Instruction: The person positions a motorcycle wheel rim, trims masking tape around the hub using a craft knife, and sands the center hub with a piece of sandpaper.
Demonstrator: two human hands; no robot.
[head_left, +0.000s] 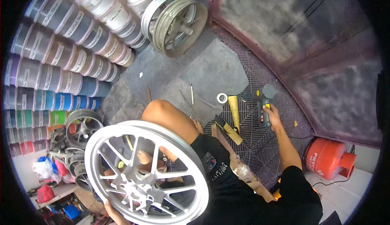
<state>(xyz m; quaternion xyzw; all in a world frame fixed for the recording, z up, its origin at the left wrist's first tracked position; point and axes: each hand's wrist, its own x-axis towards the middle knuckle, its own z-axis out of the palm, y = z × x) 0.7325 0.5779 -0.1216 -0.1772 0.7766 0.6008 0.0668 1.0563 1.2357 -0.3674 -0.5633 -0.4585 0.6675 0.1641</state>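
Observation:
My left hand [115, 213] grips the lower left edge of a silver spoked wheel rim [96, 152], which stands tilted in front of my body. Its fingers are partly hidden by the rim. Out to the right, my right hand [271, 116] is closed round the body of a dark handheld power tool [261, 103] with a yellow part and a round grey disc at its head. The tool is held over the dark grid floor mat. A roll of white tape [222, 98] and a yellowish rolled strip [234, 109] lie left of it.
Two more wheel rims [178, 28] stand at the back. Labelled tubs [69, 54] are stacked along the left. A red gas cylinder [325, 158] stands at the right, near a cord. A white pen-like stick [192, 93] lies on the grey sheet [162, 74]. Dark panels [280, 17] border the right.

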